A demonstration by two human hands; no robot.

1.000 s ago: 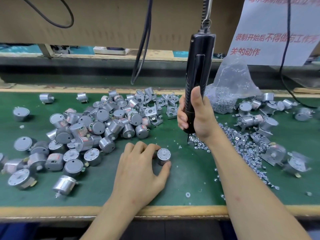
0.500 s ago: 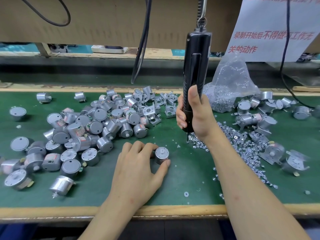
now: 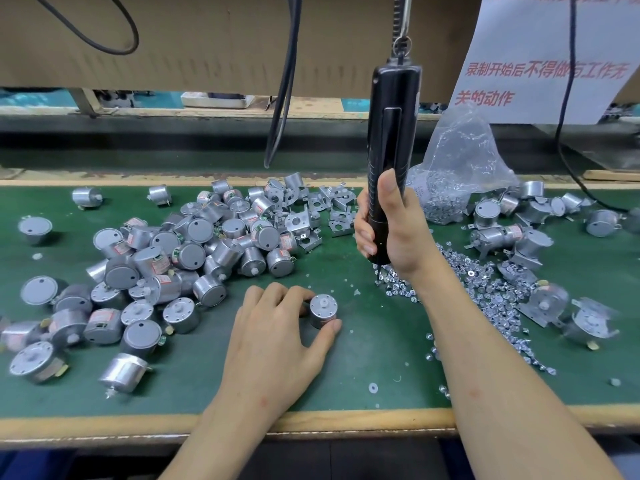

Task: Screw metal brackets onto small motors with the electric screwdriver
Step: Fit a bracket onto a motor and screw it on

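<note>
A green table (image 3: 349,365) is covered at nine o'clock by a heap of motors (image 3: 194,251). A black screwdriver (image 3: 393,133) is gripped upright by the right hand (image 3: 398,233), above screws (image 3: 485,292) strewn toward three o'clock. Brackets (image 3: 325,209) are piled at twelve. One motor (image 3: 322,310), at centre, is pinched by the left hand (image 3: 273,337).

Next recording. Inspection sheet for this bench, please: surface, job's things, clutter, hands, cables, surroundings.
Surface: green mat, wooden front edge.
Job's things: motor pile left; brackets behind it; screws right; one motor upright at centre; screwdriver hung from above.
Clutter: bag of screws; a washer near the front edge.
Hands: left hand pinches the motor; right hand grips the screwdriver, bit at the screws.
Cables: black cables hang at the back.
Surroundings: cardboard wall; paper notice.
</note>
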